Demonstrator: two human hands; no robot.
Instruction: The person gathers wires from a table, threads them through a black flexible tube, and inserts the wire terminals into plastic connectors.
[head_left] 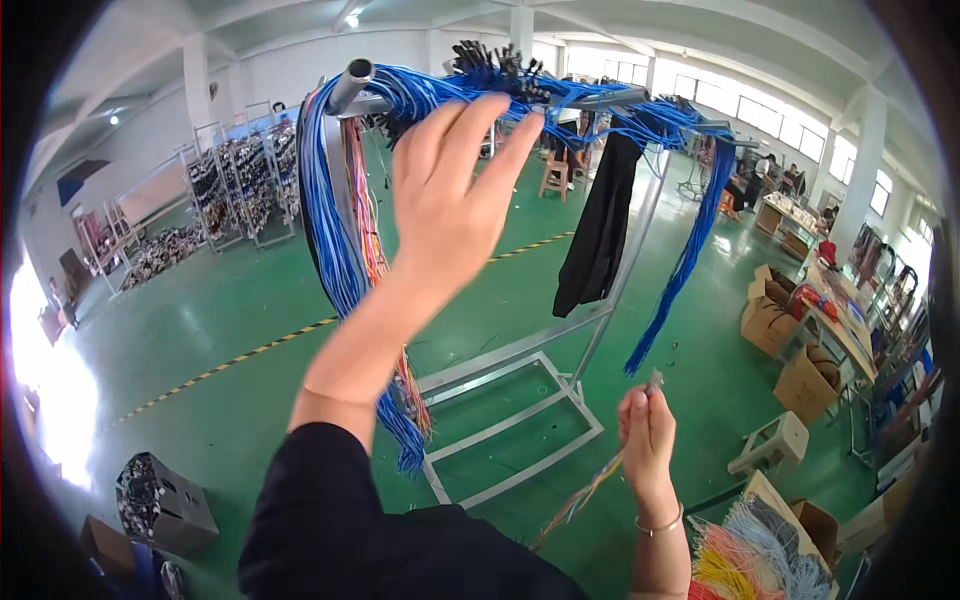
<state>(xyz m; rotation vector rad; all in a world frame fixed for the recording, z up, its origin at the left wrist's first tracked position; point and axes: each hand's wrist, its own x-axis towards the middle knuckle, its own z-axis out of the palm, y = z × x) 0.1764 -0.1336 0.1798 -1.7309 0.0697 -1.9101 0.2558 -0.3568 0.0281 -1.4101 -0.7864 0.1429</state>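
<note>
My left hand (455, 190) is raised in front of the metal rack, fingers stretched out and a little apart, with nothing seen in it. Its fingertips overlap the bundle of blue wires (410, 92) draped over the top bar; whether they touch it I cannot tell. Black connector ends (490, 65) cluster on top of that bundle. My right hand (648, 435), low on the right, is closed round a thin bundle of multicoloured wires (590, 488). A small pale end pokes up above its fingers, and the wires trail down to the left.
The wheel-less metal rack (490, 436) stands ahead, with a black cloth (598, 230), more blue wires (685, 255) and coloured wires (368, 205) hanging from it. Right are a white stool (772, 443), cardboard boxes (806, 385) and heaped wires (745, 550). A carton (165, 505) stands lower left.
</note>
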